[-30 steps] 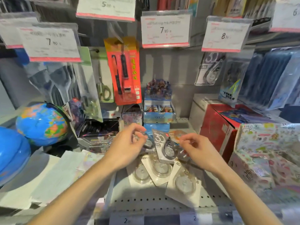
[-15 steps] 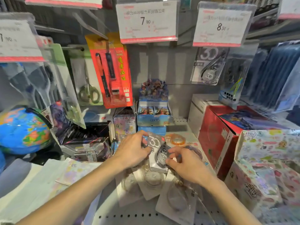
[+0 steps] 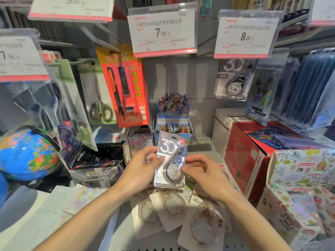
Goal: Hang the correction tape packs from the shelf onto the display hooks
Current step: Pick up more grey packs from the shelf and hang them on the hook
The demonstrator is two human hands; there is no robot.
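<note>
I hold a grey correction tape pack (image 3: 171, 156) marked "30" upright above the shelf. My left hand (image 3: 139, 171) grips its left edge and my right hand (image 3: 204, 176) pinches its right edge. Several white correction tape packs (image 3: 174, 207) lie face up on the shelf (image 3: 204, 145) under my hands. A matching grey "30" pack (image 3: 233, 82) hangs from a display hook under the 8.00 price tag (image 3: 244, 37). The hook under the 7.90 price tag (image 3: 163, 31) carries no pack that I can see.
An orange pen pack (image 3: 125, 87) and scissors (image 3: 98, 98) hang at the left. A card display box (image 3: 173, 116) stands behind my hands. A red box (image 3: 244, 160) and patterned boxes (image 3: 299, 187) crowd the right; a globe (image 3: 27, 153) sits left.
My hands have lifted the grey "30" pack off the pile and turned it upright, front facing me. The view has shifted closer and to the right.
</note>
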